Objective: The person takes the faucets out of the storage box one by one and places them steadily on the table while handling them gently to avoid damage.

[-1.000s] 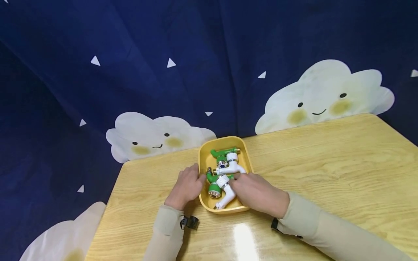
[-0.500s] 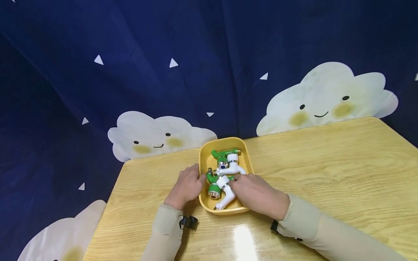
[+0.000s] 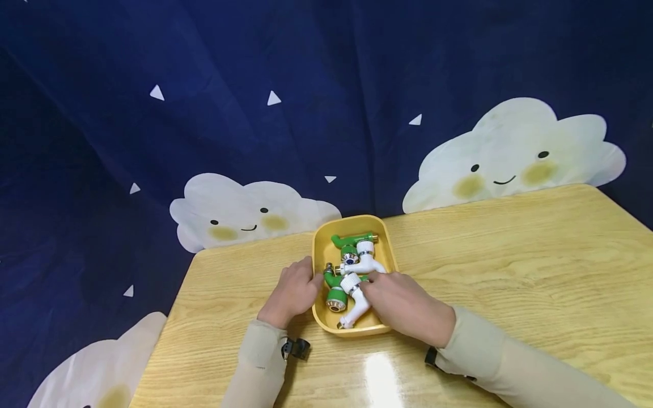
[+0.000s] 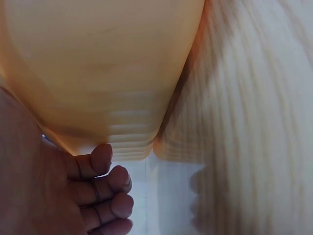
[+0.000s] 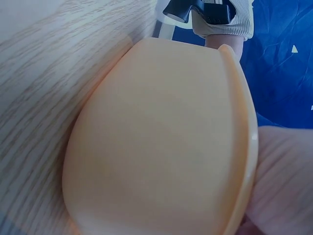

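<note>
A yellow plastic bin [image 3: 388, 245] stands on the table and holds several taps. A white tap [image 3: 359, 306] lies at its near end beside a green tap [image 3: 335, 297]; another white tap [image 3: 368, 263] and another green tap [image 3: 352, 241] lie farther back. My left hand [image 3: 293, 288] grips the bin's left side, thumb at the rim, curled fingertips [image 4: 120, 178] along the outer wall in the left wrist view. Over the right rim reaches my right hand [image 3: 405, 300], bent fingers close by the near white tap's collar. Its fingertips are hidden, so I cannot tell what they hold.
The bin rests on a light wooden table [image 3: 510, 266], near its back edge. Behind hangs a dark blue curtain [image 3: 306, 136] printed with smiling clouds. A black wrist camera [image 3: 297, 348] sits below my left hand.
The whole view shifts very slightly. Both hands, the bin and the taps keep their places.
</note>
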`<action>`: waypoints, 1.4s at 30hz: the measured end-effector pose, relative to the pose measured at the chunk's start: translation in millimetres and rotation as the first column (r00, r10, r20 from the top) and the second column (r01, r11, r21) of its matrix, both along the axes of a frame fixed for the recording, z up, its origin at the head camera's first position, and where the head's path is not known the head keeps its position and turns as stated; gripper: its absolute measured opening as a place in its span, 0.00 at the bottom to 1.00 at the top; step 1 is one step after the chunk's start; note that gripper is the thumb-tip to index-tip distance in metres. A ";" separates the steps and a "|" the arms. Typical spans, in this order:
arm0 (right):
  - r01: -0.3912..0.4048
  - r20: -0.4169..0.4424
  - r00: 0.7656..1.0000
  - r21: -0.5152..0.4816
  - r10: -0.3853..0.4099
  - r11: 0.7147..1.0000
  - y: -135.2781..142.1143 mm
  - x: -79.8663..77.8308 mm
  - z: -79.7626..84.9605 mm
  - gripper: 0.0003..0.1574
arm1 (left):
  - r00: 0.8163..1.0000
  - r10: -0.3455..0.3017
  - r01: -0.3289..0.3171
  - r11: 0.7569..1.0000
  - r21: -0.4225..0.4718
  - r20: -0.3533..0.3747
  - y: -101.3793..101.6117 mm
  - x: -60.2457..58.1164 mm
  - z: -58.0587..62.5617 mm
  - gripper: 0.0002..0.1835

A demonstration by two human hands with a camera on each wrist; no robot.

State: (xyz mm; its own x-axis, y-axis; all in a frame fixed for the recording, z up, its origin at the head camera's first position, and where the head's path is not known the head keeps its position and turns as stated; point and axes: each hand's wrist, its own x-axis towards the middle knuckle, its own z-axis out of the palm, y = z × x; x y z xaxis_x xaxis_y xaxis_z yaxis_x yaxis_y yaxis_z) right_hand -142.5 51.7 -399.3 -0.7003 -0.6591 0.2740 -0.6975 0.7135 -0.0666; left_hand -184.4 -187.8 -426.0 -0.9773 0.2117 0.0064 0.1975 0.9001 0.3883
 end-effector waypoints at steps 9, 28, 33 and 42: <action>-0.008 0.013 1.000 0.006 0.007 1.000 0.2 0.8 2.2 0.13 | 1.000 0.006 -0.006 1.000 -0.025 -0.010 1.0 0.6 1.6 0.11; -0.033 0.003 0.999 -0.026 0.033 0.999 5.7 1.3 11.9 0.17 | 0.996 0.022 -0.028 0.997 -0.070 -0.084 0.3 -0.1 -0.1 0.10; -0.033 0.028 0.999 -0.031 0.034 0.999 5.9 1.8 11.5 0.15 | 0.997 0.027 -0.031 0.997 -0.069 -0.069 0.8 -0.4 0.6 0.11; -0.033 0.022 0.999 -0.043 0.034 0.999 9.8 -0.5 12.8 0.11 | 0.998 0.026 -0.029 0.998 -0.048 -0.065 1.0 0.4 1.2 0.10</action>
